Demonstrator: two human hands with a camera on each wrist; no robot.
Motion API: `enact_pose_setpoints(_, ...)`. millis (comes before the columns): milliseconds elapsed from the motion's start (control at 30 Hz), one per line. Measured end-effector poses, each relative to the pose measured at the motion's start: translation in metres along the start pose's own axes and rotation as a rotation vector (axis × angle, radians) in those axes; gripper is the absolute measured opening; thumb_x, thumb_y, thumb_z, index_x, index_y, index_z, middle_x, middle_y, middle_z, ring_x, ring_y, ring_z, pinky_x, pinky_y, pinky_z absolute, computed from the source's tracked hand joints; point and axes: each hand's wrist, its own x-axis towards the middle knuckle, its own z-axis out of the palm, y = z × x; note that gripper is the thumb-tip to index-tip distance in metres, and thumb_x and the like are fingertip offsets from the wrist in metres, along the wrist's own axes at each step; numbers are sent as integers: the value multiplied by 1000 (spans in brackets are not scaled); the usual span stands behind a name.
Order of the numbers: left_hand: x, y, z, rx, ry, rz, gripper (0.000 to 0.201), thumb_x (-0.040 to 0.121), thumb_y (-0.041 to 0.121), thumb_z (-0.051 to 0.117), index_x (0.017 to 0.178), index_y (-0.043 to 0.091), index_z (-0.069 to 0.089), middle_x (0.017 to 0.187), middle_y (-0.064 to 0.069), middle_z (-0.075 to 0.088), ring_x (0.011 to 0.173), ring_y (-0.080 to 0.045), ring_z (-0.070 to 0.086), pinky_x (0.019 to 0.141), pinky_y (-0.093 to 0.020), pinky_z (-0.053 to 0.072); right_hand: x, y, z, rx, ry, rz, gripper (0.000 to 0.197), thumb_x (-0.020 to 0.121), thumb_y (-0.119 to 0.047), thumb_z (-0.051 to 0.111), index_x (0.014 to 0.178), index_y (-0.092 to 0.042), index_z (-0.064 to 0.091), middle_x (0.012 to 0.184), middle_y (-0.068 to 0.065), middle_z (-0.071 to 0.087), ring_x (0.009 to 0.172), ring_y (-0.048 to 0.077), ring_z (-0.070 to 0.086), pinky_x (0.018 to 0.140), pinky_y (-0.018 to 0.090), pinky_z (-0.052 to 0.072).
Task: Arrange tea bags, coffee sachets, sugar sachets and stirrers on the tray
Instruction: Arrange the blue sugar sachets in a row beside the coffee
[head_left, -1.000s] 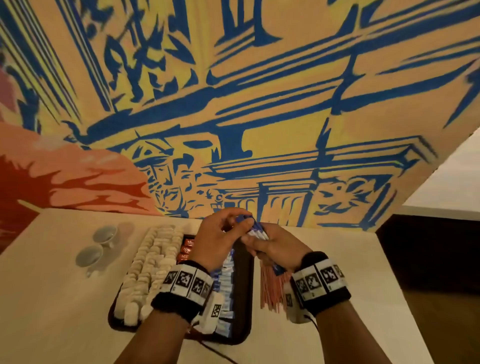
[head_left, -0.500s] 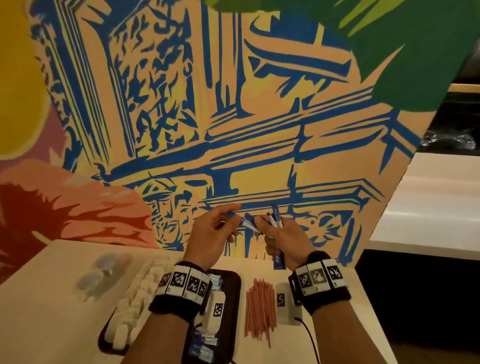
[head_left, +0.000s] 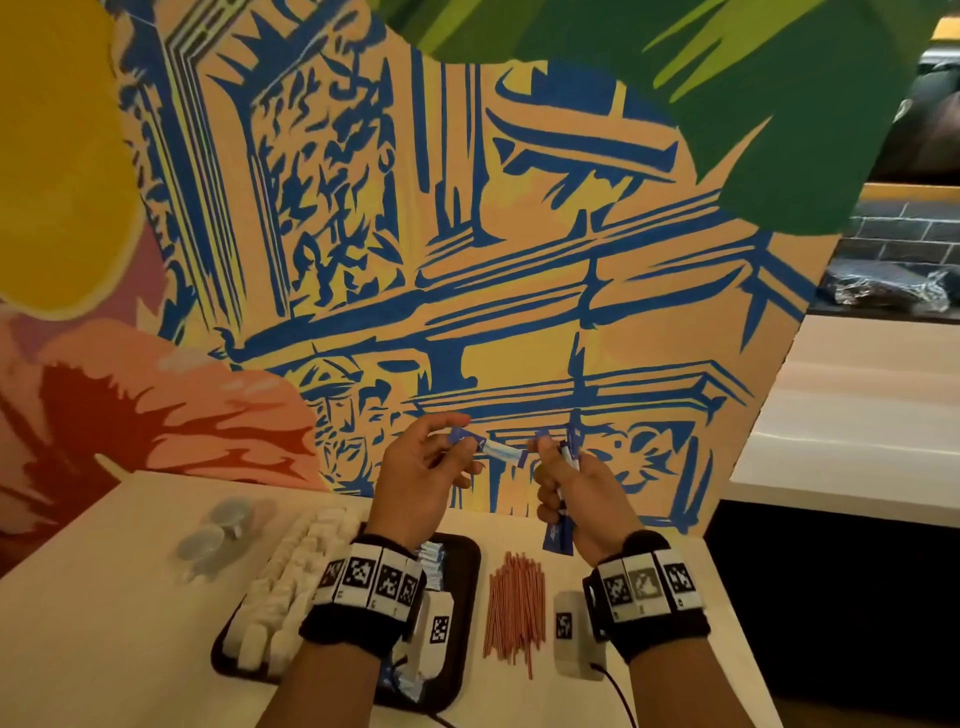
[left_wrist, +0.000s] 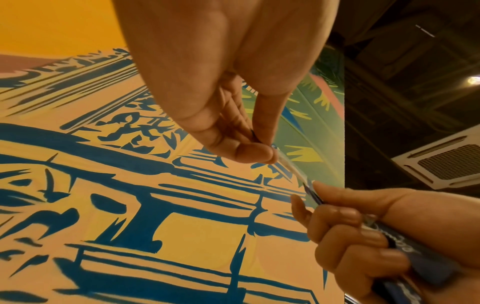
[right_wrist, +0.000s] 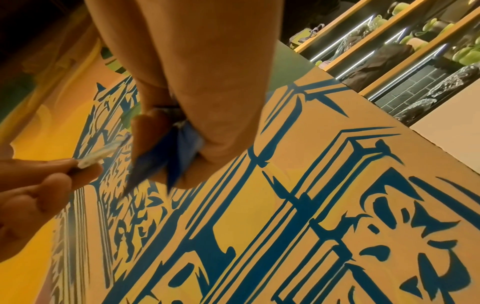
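Pinching one blue sachet (head_left: 488, 448) by its end, the left hand (head_left: 418, 480) should draw it cleanly from the bundle (head_left: 563, 499) gripped in the right hand (head_left: 576, 501), then lay it on the tray (head_left: 465, 587) below.

One blue-and-white sachet (head_left: 491, 451) spans betw. the two grips, pinched at one end by the left hand (head_left: 421, 480), other end at the right hand (head_left: 576, 499). Inside the right fist: a bundle of blue sachets (head_left: 563, 519), at least 3, exact no. can't tell. Below the grips: 1 black tray (head_left: 462, 623); on it a long row of white sachets (head_left: 291, 582), too many & too blurred to count, plus more blue sachets (head_left: 434, 564) mostly hidden by the left wrist. Below the right grip, 1 pile of red stirrers (head_left: 514, 608), dozens. Far left of the grips: 2 small cups (head_left: 218, 530).
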Motion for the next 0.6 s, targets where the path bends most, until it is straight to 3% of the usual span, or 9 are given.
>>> enact_pose_setpoints(67, -5, -1, -1, -26, 9, -27, 14, 96, 9, 67, 109, 12, 66, 85, -10, 75, 76, -26, 72, 65, -28, 57, -5, 0, 5, -54, -53, 5, 34, 100, -39, 60, 106, -6, 62, 64, -2, 32, 54, 12, 26, 50, 28, 27)
enact_pose_setpoints(167, -12, -4, -5, -38, -10, -61, 12, 94, 8, 68, 107, 9, 67, 81, -11, 74, 73, -24, 70, 66, -30, 57, -9, 3, 13, -109, -116, 28, 27, 95, -31, 68, 102, -6, 60, 63, 0, 32, 52, 13, 27, 49, 28, 26)
enact_pose_setpoints(333, -13, -8, -30, -66, 115, -111, 13, 95, 3, 64, 107, 9, 67, 79, -11, 71, 67, -21, 64, 64, -31, 56, -4, 8, 17, 66, -200, 145, 30, 107, -21, 48, 123, -4, 67, 64, -1, 43, 51, 11, 33, 47, 26, 24)
enact_pose_setpoints(433, -7, -13, -43, 84, 173, -79, 19, 100, 3, 54, 106, 16, 66, 82, -11, 64, 60, -17, 59, 57, -28, 53, 0, 13, 20, -50, -230, 78, 28, 106, -20, 52, 124, -6, 67, 72, 4, 55, 57, 13, 36, 48, 27, 28)
enact_pose_setpoints(500, -1, -18, -46, 188, 108, -69, 21, 101, 5, 53, 98, 17, 71, 83, -5, 66, 61, -14, 61, 58, -25, 54, 1, 14, 25, -139, -266, 8, 26, 104, -23, 57, 118, -4, 69, 75, 3, 62, 57, 15, 32, 49, 28, 27)
enact_pose_setpoints(600, 8, -26, -49, 215, -10, -114, 21, 100, 10, 60, 98, 23, 76, 81, -3, 72, 68, -16, 67, 66, -26, 57, 8, 14, 35, -299, -220, -34, 26, 102, -25, 60, 94, -2, 70, 58, -9, 59, 50, 12, 31, 48, 26, 27)
